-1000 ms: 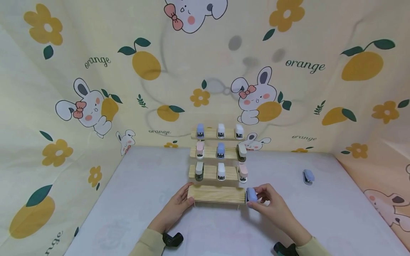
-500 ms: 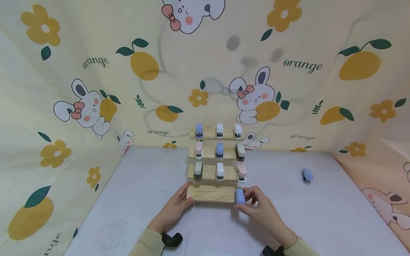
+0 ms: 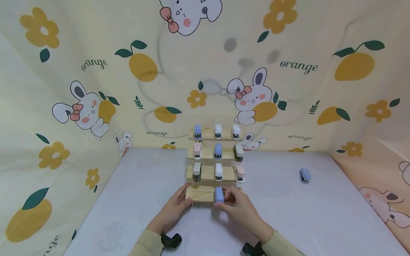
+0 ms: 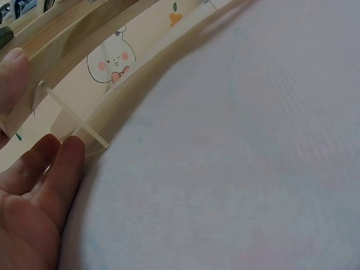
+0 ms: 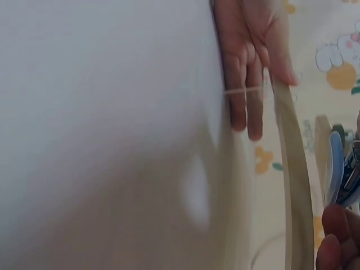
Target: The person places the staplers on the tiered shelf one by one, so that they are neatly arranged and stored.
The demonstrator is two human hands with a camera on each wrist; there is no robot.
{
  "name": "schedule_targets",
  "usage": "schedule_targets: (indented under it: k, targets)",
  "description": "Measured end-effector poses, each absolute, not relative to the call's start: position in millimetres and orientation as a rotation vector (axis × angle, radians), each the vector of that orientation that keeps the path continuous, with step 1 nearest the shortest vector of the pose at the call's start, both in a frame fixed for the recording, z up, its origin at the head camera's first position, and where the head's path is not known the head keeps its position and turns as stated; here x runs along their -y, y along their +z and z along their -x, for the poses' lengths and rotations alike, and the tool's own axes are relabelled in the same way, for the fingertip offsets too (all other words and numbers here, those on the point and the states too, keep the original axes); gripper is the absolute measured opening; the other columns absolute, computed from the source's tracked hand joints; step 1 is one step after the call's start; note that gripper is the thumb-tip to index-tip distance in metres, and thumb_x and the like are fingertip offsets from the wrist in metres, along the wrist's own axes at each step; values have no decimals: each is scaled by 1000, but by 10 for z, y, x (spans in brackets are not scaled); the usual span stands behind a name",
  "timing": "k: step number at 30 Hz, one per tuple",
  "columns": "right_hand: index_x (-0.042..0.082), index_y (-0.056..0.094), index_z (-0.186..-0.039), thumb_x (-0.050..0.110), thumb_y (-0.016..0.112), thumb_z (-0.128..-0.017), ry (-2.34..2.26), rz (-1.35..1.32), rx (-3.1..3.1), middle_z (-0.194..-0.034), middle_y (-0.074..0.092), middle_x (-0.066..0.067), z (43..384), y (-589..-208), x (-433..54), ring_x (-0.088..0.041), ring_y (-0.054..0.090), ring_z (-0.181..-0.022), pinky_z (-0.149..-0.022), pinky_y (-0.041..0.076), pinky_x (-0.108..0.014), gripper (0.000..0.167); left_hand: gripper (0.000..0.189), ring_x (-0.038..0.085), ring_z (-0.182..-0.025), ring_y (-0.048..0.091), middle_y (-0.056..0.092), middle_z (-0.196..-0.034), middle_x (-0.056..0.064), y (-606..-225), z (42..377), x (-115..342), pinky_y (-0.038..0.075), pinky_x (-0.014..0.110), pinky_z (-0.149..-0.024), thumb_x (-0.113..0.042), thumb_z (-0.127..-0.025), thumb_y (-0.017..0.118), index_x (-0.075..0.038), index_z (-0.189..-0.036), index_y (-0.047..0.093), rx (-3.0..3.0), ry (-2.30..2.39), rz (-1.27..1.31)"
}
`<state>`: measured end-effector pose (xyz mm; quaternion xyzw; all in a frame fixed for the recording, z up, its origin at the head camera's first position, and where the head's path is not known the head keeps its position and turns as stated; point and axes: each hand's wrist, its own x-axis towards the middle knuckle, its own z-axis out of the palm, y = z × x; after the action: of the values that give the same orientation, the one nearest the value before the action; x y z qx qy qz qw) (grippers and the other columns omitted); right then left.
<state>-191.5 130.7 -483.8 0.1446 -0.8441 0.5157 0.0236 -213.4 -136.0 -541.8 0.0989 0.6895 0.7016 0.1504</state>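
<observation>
A tiered wooden rack (image 3: 200, 194) stands on the table, its lowest board nearest me. My left hand (image 3: 175, 206) holds that board's left end, thumb at the front corner; in the left wrist view its other fingers (image 4: 64, 169) extend beneath, near a thin support rod (image 4: 76, 115). Between thumb and fingers my right hand (image 3: 240, 208) pinches a small blue stapler (image 3: 219, 195) at the lowest board, right of its middle. Whether the stapler's base touches the wood I cannot tell. The right wrist view catches the same stapler (image 5: 336, 163) at its edge.
Three higher boards carry several mini staplers, among them a pink one (image 3: 240, 172), a white one (image 3: 219, 171) and a blue one (image 3: 218, 150). Another blue stapler (image 3: 305, 175) lies on the white tabletop (image 3: 278, 199) to the right. A patterned cloth (image 3: 179, 64) hangs behind.
My right hand has carried the blue stapler leftward, from beyond the lowest board's right end to right of its middle. The left hand has kept its place on the rack.
</observation>
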Motion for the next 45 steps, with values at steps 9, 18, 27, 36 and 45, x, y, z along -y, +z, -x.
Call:
schedule_targets:
  k: [9, 18, 27, 36, 45]
  targets:
    - [13, 51, -81, 40, 81, -76, 1537, -473, 2605, -107, 65, -5, 2015, -4922, -1027, -15, 54, -79, -63, 48, -22, 41, 72, 29, -142, 23, 24, -156, 19, -5444, 2126, 1371, 29, 35, -112, -28, -97, 59, -13, -155, 19, -1914, 2053, -331]
    - [14, 55, -101, 43, 81, -76, 1469, -439, 2647, -101, 60, 4, 2075, -4911, -777, -14, 55, -92, -81, 50, -31, 46, 68, 30, -141, 25, 25, -155, 20, -5434, 2125, 1378, 25, 44, -114, -31, -99, 56, -15, -155, 21, -1886, 2048, -279]
    - [15, 57, -113, 40, 83, -75, 1403, -449, 2617, -111, 63, 2, 2081, -4886, -644, -15, 58, -101, -89, 50, -37, 52, 66, 30, -141, 25, 24, -156, 20, -5409, 2132, 1370, 27, 41, -114, -28, -100, 55, -14, -155, 22, -1813, 2096, -281]
    - [15, 57, -112, 48, 81, -74, 1311, -421, 2638, -111, 60, 2, 2092, -4912, -552, -14, 56, -98, -85, 49, -35, 55, 62, 28, -138, 31, 24, -155, 21, -5418, 2125, 1376, 27, 42, -114, -28, -101, 52, -16, -154, 23, -1789, 2113, -271]
    - [12, 55, -117, 46, 81, -75, 1367, -472, 2675, -116, 60, -1, 2020, -4897, -677, -18, 55, -107, -95, 46, -40, 60, 60, 28, -139, 29, 24, -156, 19, -5414, 2118, 1382, 25, 41, -115, -27, -102, 50, -17, -154, 23, -1786, 2114, -279]
